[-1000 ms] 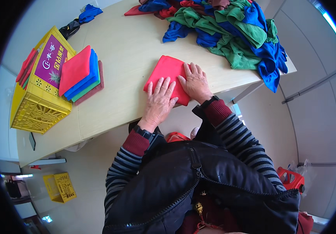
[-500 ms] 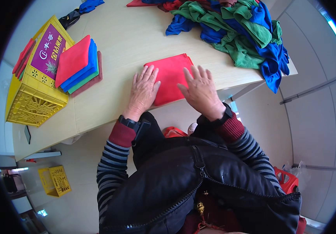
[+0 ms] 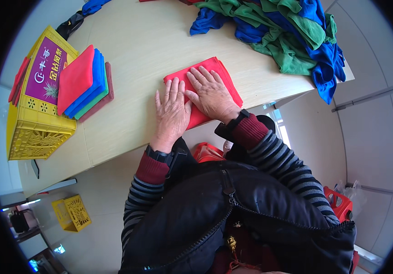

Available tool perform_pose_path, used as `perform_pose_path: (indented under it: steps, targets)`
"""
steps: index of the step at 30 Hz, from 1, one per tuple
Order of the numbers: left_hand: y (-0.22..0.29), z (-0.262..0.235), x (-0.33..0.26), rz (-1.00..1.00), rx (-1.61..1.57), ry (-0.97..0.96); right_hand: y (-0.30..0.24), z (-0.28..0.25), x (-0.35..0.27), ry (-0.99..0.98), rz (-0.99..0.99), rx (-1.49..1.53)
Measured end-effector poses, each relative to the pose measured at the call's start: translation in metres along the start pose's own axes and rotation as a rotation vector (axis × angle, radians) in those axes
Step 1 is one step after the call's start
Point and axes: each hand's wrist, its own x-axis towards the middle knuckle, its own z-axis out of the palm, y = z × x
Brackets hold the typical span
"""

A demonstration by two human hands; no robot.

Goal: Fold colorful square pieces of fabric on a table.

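A folded red cloth point(image 3: 221, 75) lies flat at the near edge of the table. My right hand point(image 3: 211, 95) rests flat on its middle with the fingers stretched out. Over the cloth's left edge lies my left hand point(image 3: 172, 109), also flat, its fingers pointing away from me. The two hands nearly meet at the thumbs. Neither hand grips anything. The cloth's left edge is partly hidden under my left hand.
A yellow plastic crate point(image 3: 41, 132) stands at the left, with folded red, blue, green and brown cloths point(image 3: 80, 77) stacked against it. Loose green and blue cloths point(image 3: 292, 41) are heaped at the far right. Another yellow crate point(image 3: 71, 213) sits on the floor.
My right hand has come down and moved left onto the middle of the red cloth. My left hand stays on its left edge. The view has shifted slightly.
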Motion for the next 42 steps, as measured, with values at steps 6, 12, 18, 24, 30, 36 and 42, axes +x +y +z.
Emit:
perform_pose_path:
  steps: [6,12,18,24,30,36,42]
  targets:
    - [0.002,-0.002,0.003,0.004,-0.011,0.006,0.013,-0.003,0.001,0.031,0.061,-0.054]
    - [0.000,-0.002,0.002,0.005,0.000,0.016,0.019,-0.011,0.002,0.022,0.093,-0.053]
    - [-0.001,-0.001,-0.001,0.000,-0.012,0.025,0.025,-0.009,0.004,0.022,0.153,-0.070]
    - [-0.001,0.000,-0.001,-0.011,-0.038,0.023,0.034,-0.007,0.007,0.033,0.232,-0.057]
    - [-0.002,0.007,-0.001,-0.022,-0.073,0.035,0.043,-0.003,0.006,0.070,0.258,-0.049]
    - [-0.011,0.011,0.003,-0.077,-0.117,0.037,0.044,0.003,0.003,0.083,0.259,-0.025]
    - [-0.030,0.008,0.006,-0.123,-0.053,0.084,0.044,0.000,0.007,0.061,0.284,-0.253]
